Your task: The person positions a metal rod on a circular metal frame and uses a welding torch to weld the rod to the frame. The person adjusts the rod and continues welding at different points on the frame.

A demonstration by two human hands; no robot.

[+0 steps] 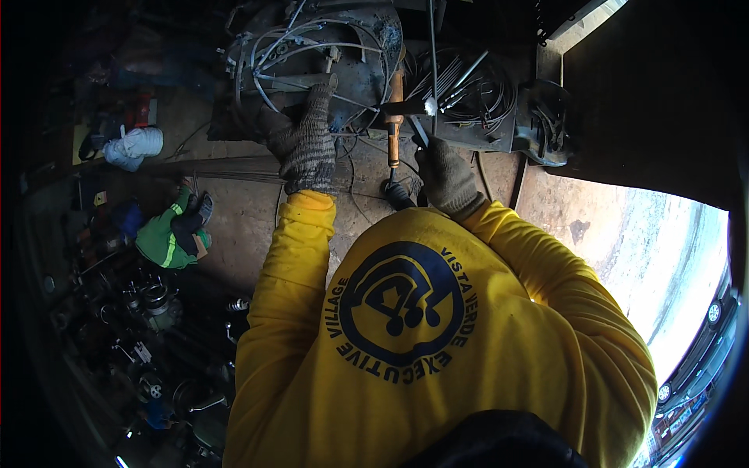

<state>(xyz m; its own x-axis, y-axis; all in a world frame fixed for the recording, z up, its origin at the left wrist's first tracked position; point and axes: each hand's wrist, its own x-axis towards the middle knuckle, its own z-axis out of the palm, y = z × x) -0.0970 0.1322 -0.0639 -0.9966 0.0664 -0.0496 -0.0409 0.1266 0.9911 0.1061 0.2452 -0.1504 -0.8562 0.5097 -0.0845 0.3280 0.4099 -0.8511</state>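
My left hand point(307, 148), in a grey knit glove, is at the near side of a round frame of bent metal rods point(316, 48). Its thumb reaches up to a short pipe point(312, 80); the other fingers lie in shadow around the frame's near edge. Farther right, my gloved right hand point(450, 178) is closed on a flat metal strip point(420, 131) pointing up and away. Between the hands is an orange-brown handled tool point(394, 144) with a cable at its near end. A dark bar point(406, 108) with a bright tip crosses it.
A dark metal worktable point(355, 117) carries the frame. Coiled wire and rods point(480, 97) lie at its right. A person in green point(168, 238) is low at the left, near scattered machine parts point(152, 300). A white cloth bundle point(134, 147) sits farther left.
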